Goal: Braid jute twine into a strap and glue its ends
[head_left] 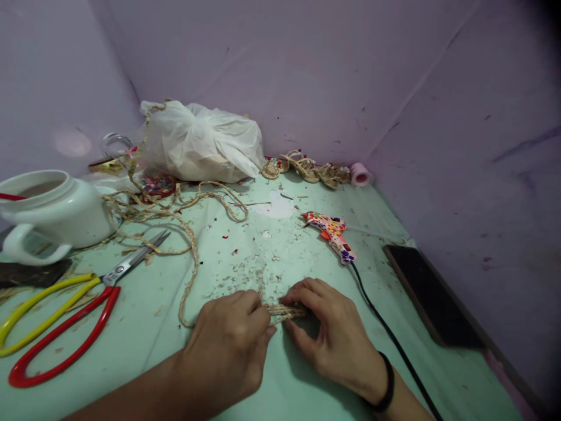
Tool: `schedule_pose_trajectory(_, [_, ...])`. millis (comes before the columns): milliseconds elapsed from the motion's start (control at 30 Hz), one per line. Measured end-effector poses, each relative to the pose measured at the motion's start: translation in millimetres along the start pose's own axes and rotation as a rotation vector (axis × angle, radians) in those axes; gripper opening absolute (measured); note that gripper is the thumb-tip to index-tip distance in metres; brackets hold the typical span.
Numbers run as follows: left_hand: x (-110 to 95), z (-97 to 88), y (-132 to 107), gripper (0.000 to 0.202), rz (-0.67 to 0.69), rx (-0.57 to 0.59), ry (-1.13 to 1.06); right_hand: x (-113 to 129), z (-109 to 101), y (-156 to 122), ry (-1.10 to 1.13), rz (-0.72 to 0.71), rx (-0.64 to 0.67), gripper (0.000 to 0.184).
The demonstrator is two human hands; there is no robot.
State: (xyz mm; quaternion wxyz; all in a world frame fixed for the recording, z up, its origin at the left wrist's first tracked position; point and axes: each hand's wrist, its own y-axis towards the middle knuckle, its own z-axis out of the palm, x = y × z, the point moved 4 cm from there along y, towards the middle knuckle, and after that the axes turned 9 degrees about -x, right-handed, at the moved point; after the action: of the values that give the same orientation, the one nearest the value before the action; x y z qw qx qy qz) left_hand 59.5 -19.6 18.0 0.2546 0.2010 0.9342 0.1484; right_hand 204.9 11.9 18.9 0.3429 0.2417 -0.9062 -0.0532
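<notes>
I watch a green-covered table (377,216) carrying everything. The bag (205,143) sits at the back against the wall, probably to be out of the hands' way, and the pot (83,210) stands on the far left, likely for the same reason. The scissors (109,279) lie beside it, handles toward the near edge, which I judge makes them easy to grab. At the near side, I have the left hand (232,336) pinched closed on the cord, seemingly to pin its strands together; the right hand (328,327) curls loosely round the bundle's right end, fingers above and thumb below, I'd say to keep it in line. The phone (432,298) rests on the right by the wall. The glue gun (331,231) lies on its side beyond the right hand, its cable (390,333) running clear of the work. Last, the cord (275,310): straw-coloured, thin and braided, doubled into parallel strands between the hands, with a tail winding left toward a loose tangle by the pot.
</notes>
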Motion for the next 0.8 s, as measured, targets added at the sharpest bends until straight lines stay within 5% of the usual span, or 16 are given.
schedule_pose_trajectory(233, [4, 3.5, 3, 0.015, -0.015, -0.001, 0.002, -4, -4, 1, 0.144, 0.042, -0.02, 0.025])
schedule_pose_trajectory(500, [4, 5.0, 4, 0.016, -0.009, 0.012, 0.03, -30, -48, -8, 0.471, 0.083, -0.8, 0.014])
schedule_pose_trajectory(567, [4, 4.9, 4, 0.016, -0.011, 0.012, 0.033, -30, -47, -7, 0.412, 0.109, -0.765, 0.01])
schedule_pose_trajectory(733, [3, 3.6, 4, 0.015, -0.015, 0.013, 0.036, -14, -26, 1, 0.253, -0.017, -0.33, 0.011])
schedule_pose_trajectory(800, [3, 3.3, 4, 0.014, -0.016, 0.018, 0.03, -9, -16, 2, 0.185, -0.078, -0.213, 0.031])
